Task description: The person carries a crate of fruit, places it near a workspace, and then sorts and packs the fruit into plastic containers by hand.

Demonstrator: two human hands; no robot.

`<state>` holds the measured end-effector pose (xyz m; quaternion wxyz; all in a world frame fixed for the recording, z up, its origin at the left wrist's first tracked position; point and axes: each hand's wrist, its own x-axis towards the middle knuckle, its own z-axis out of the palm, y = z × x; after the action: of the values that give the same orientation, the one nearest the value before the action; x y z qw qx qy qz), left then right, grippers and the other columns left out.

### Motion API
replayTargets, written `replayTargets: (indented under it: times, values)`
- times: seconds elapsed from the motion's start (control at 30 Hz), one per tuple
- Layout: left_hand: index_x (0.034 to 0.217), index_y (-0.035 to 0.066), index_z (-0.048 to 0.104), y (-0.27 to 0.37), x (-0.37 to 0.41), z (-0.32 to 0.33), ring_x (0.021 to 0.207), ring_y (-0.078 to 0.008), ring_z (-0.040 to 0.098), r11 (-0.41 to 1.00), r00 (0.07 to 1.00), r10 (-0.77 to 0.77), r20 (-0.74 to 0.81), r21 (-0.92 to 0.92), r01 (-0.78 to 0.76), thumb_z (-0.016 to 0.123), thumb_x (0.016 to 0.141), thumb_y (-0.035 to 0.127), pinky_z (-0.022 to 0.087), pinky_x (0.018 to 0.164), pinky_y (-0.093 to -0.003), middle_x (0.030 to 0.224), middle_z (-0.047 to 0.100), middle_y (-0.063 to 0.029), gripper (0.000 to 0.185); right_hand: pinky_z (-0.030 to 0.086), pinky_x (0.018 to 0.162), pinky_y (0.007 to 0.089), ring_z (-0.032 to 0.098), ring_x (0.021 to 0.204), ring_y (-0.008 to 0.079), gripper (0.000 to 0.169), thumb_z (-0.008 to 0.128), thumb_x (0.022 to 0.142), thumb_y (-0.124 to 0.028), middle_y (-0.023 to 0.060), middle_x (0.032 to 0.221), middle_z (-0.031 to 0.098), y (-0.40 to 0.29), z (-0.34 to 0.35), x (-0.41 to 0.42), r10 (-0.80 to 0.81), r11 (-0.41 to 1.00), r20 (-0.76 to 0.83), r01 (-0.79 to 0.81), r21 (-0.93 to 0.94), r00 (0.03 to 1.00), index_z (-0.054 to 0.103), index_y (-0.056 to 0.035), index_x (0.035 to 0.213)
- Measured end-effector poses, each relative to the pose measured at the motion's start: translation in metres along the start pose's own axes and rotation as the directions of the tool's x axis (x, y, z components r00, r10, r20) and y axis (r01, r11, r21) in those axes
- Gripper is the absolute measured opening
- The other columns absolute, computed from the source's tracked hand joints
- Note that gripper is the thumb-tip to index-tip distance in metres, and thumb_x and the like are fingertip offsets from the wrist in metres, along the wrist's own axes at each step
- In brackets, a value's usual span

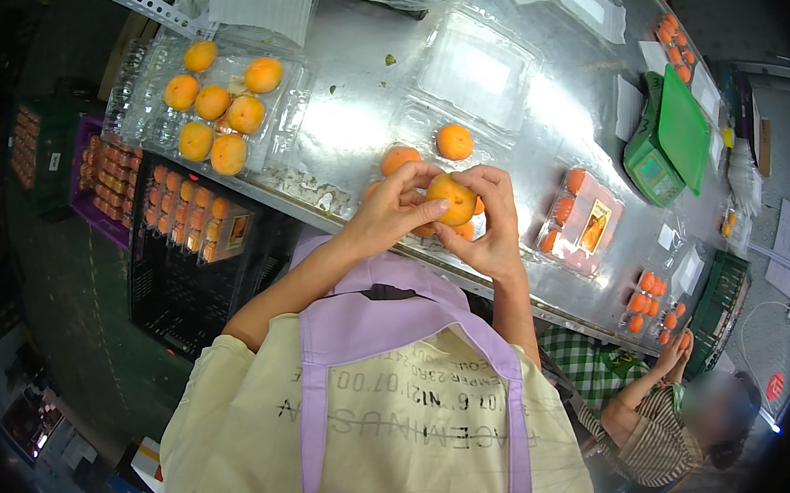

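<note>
My left hand (402, 207) and my right hand (491, 220) hold one orange-yellow fruit (451, 200), likely an apricot, between their fingertips. The fruit is above the near edge of the metal table. Beneath and just beyond my hands, more of these fruits (455, 142) sit in a clear plastic clamshell tray (419, 114); my hands partly hide them. To the left, several loose fruits (212, 102) lie on a stack of clear clamshells (142, 92). On the right is a packed clamshell with a picture label (595, 226).
A green weighing scale (668, 145) stands on the metal table (347, 103) at right. Black (167, 294) and purple crates (97, 209) with packed fruit are below left. White sheets (262, 11) are stacked at the far edge. A co-worker (649, 414) handles fruit at lower right.
</note>
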<state>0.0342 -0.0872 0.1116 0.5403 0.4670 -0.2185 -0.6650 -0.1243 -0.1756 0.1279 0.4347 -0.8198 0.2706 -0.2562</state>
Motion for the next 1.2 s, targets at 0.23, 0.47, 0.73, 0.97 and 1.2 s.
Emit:
replayTargets:
  times: [0.23, 0.47, 0.73, 0.97, 1.2]
  values:
    - [0.132, 0.001, 0.037, 0.0, -0.005, -0.012, 0.115, -0.0191, 0.05, 0.988, 0.996, 0.054, 0.073, -0.15, -0.042, 0.057, 0.089, 0.012, 0.044, 0.094, -0.0315, 0.124, 0.05, -0.0123, 0.049, 0.051, 0.08, 0.0327, 0.054, 0.102, 0.0248, 0.062, 0.081, 0.062, -0.008, 0.0135, 0.109, 0.051, -0.004, 0.016, -0.003, 0.175, 0.97, -0.059, -0.162, 0.183, 0.983, 0.052, -0.0041, 0.117]
    - [0.126, 0.003, 0.042, 0.004, -0.008, -0.002, 0.101, -0.0174, 0.056, 0.929, 0.966, 0.242, -0.088, 0.307, -0.204, 0.069, 0.079, 0.01, 0.05, 0.082, -0.0295, 0.118, 0.052, -0.009, 0.054, 0.048, 0.075, 0.0352, 0.054, 0.093, 0.0285, 0.062, 0.079, 0.06, -0.005, 0.0148, 0.104, 0.053, -0.005, 0.023, 0.0, -0.076, 0.977, -0.133, 0.047, -0.209, 0.988, 0.054, -0.0026, 0.117]
    - [0.117, 0.004, 0.044, -0.003, -0.006, -0.011, 0.09, -0.0164, 0.059, 0.953, 0.952, 0.242, -0.189, 0.231, -0.197, 0.075, 0.071, 0.014, 0.052, 0.074, -0.0287, 0.101, 0.055, -0.01, 0.056, 0.045, 0.08, 0.037, 0.053, 0.093, 0.0299, 0.057, 0.076, 0.061, -0.002, 0.0149, 0.102, 0.054, -0.014, 0.041, 0.003, -0.13, 0.968, -0.111, 0.102, -0.227, 0.985, 0.056, -0.0021, 0.115]
    - [0.119, 0.007, 0.051, 0.056, -0.05, -0.084, 0.085, -0.0136, 0.058, 0.769, 0.711, 0.572, -0.41, 0.57, -0.29, 0.076, 0.068, 0.014, 0.049, 0.075, -0.0272, 0.106, 0.058, -0.0054, 0.057, 0.049, 0.072, 0.0299, 0.055, 0.085, 0.0217, 0.045, 0.069, 0.072, 0.0, 0.0142, 0.103, 0.055, -0.016, 0.039, 0.005, 0.038, 0.991, -0.077, -0.047, -0.122, 0.996, 0.055, -0.0015, 0.114]
    - [0.117, 0.008, 0.057, 0.103, -0.111, -0.217, 0.096, -0.0234, 0.058, 0.574, 0.433, 0.663, -0.611, 0.786, 0.231, 0.077, 0.063, 0.016, 0.048, 0.081, -0.0316, 0.111, 0.059, -0.0101, 0.057, 0.048, 0.066, 0.0285, 0.056, 0.075, 0.0176, 0.033, 0.063, 0.076, 0.004, 0.0132, 0.1, 0.055, 0.005, 0.038, -0.005, 0.085, 0.987, -0.044, -0.09, -0.135, 0.995, 0.058, -0.0016, 0.108]
